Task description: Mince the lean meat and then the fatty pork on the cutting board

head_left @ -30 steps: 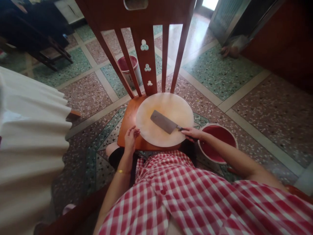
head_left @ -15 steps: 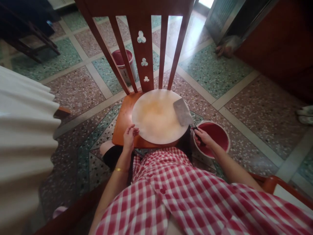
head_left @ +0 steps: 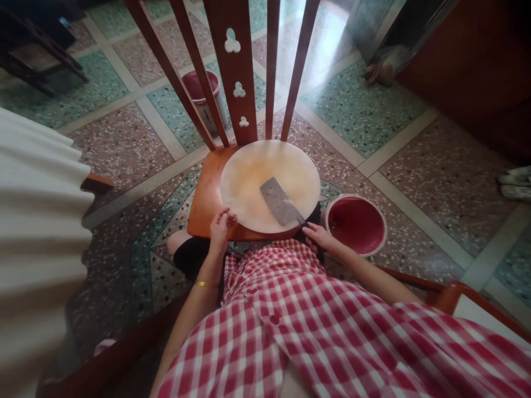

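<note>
Centrally, the right hand is clamped on the handle of a cleaver, its blade up-left over a round board. Left of centre, the left hand curls loosely.

I see the bare left hand upright with its fingers loosely curled inward, nothing between them. Right behind those fingers, the left wrist runs nearly straight into the bare left forearm, which slants back and outward. Well across from the left fingers, and slightly nearer the trunk, I have the bare right hand closed in a firm grip, knuckles up. Behind its fingers, the bare right forearm angles back and out to the right. I can't make out the right thumb clearly.
</note>
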Available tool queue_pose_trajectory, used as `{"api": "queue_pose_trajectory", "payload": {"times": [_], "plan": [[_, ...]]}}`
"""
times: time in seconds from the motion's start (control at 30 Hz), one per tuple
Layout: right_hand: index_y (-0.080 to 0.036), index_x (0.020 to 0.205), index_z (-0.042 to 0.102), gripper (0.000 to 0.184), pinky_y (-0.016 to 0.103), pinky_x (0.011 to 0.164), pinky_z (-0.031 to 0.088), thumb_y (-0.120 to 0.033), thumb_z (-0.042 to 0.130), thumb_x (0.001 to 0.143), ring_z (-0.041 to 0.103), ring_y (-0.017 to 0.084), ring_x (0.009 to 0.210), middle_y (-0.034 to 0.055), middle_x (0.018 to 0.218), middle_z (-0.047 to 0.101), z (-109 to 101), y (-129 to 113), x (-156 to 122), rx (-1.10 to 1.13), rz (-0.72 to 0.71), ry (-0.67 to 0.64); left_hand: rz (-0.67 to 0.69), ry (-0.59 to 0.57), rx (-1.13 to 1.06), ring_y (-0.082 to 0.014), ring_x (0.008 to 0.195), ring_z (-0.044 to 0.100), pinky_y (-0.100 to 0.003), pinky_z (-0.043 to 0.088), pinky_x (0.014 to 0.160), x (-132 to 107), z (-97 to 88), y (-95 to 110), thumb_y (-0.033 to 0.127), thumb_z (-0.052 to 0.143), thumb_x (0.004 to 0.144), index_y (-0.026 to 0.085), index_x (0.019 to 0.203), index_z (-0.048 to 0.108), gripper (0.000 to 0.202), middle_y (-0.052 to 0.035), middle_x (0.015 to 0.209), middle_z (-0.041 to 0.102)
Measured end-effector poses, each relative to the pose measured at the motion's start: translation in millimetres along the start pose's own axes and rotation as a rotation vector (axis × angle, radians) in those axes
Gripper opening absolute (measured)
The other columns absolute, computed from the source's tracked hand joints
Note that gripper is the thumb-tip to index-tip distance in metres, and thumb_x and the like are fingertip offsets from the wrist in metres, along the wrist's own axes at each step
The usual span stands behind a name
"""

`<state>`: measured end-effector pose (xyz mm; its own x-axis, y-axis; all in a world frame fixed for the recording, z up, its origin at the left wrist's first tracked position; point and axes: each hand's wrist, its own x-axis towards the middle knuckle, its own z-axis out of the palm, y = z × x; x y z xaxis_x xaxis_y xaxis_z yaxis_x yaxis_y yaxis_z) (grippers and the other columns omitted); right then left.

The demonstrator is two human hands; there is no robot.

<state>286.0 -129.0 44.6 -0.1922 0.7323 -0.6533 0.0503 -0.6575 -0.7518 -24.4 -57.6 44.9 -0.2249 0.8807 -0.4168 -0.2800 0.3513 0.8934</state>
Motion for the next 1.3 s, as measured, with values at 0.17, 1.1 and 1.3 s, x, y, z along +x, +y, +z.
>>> {"api": "queue_pose_trajectory", "payload": {"times": [0.17,1.1,1.3], "plan": [[-0.022,0.101,0.049,0.039,0.017,0.026,0.028,-0.049,0.055,0.075,0.040,0.008,0.028,-0.0107,0.041,0.045,47,-5,13,0.004,0.001,-0.038,0.022,0.011,0.015,-0.0096,0.060,0.061,-0.023,0.046,0.062,-6,-9.0,1,0.038,0.060,0.069,0.016,0.097,0.057,0.036,-0.0022,0.072,0.065],[-0.026,0.087,0.041,0.033,0.015,0.029,0.032,-0.056,0.050,0.078,0.039,0.005,0.030,-0.0115,0.046,0.043,449,-417,42,0.070,-0.662,-0.664,1.179,0.713,0.909,-0.0272,0.138,0.000,-0.055,-0.003,0.107,28,-174.1,413,0.045,0.038,0.086,0.027,0.132,0.039,0.049,-0.0038,0.149,0.014],[-0.023,0.083,0.040,0.031,0.015,0.030,0.031,-0.054,0.045,0.083,0.038,0.005,0.028,-0.0113,0.044,0.043,515,-436,30,0.088,-0.670,-0.733,0.952,0.886,1.163,-0.0269,0.137,-0.003,-0.054,0.000,0.107,34,-212.6,450,0.046,0.017,0.091,0.032,0.137,0.028,0.050,-0.0023,0.151,-0.001]]}}
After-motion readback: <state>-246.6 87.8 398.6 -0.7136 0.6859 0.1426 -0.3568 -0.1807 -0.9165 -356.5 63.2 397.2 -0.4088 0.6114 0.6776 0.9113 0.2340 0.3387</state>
